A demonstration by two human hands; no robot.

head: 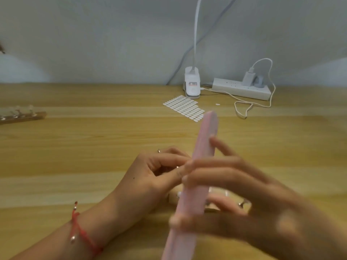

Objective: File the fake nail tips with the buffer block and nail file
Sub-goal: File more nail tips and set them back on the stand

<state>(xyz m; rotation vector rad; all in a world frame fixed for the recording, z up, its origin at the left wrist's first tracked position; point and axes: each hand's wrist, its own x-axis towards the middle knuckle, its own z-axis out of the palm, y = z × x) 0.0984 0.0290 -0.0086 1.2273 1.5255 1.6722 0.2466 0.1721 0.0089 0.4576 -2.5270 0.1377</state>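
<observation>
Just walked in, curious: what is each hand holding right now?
Left hand: pinches something small, probably a nail tip; blurred.
Right hand: grips the pink nail file.

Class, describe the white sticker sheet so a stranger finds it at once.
Find the white power strip by the far wall. Left of it stands a white lamp base; just in front lies the sticker sheet, flat, patterned with rows of small ovals.

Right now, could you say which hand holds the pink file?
The right hand grips the long pink nail file; the left hand wears a red string bracelet.
</observation>
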